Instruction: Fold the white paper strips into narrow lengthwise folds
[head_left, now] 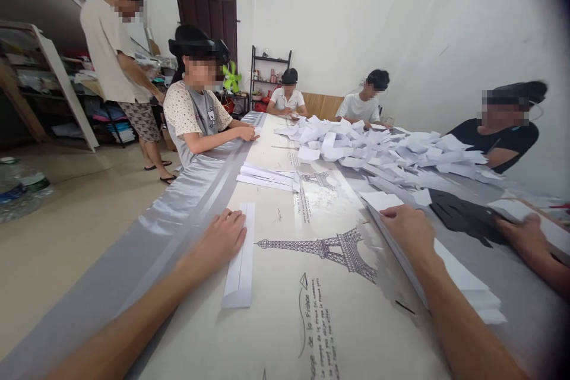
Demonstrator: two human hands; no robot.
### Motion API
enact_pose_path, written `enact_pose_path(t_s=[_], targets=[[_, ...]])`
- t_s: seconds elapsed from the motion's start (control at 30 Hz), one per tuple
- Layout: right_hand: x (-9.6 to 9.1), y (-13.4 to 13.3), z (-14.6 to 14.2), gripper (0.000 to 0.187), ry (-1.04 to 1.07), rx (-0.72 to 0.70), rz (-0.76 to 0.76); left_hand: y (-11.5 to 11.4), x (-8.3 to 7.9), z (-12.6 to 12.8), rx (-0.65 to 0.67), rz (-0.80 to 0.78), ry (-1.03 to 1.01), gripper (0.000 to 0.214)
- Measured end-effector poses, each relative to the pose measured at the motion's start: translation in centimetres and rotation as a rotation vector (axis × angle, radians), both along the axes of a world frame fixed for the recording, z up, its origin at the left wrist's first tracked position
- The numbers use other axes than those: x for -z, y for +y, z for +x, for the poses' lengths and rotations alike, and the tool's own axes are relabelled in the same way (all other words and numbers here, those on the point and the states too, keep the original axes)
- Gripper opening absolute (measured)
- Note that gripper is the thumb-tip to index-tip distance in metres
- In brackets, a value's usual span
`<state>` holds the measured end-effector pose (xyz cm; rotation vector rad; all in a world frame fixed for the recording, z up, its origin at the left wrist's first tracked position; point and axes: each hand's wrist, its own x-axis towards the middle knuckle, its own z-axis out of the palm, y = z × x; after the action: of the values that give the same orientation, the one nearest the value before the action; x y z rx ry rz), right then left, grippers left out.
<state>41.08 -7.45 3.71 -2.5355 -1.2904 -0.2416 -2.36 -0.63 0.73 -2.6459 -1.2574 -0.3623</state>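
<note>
My left hand lies flat with fingers stretched on the upper part of a long folded white paper strip on the table. My right hand rests palm down, fingers together, on the top of a stack of white paper sheets at the right. Between the two hands the tablecloth shows an Eiffel Tower drawing.
A big heap of folded white papers covers the far right of the table. More folded strips lie mid-table. Several people sit around the table and one stands at the left. Another person's hand holds papers at my right.
</note>
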Motion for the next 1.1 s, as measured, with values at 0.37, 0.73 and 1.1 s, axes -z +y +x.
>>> enact_pose_path(t_s=[0.37, 0.73, 1.1], targets=[[-0.2, 0.1, -0.1, 0.027, -0.002, -0.014, -0.004, 0.2, 0.5, 0.0, -0.008, 0.030, 0.047, 0.028], [-0.5, -0.5, -0.7, 0.027, 0.005, 0.036, 0.019, 0.2, 0.6, 0.5, -0.018, 0.018, 0.088, 0.028], [0.6, -0.8, -0.7, 0.028, -0.058, 0.008, 0.104, -0.3, 0.5, 0.8, -0.036, 0.064, 0.082, 0.031]])
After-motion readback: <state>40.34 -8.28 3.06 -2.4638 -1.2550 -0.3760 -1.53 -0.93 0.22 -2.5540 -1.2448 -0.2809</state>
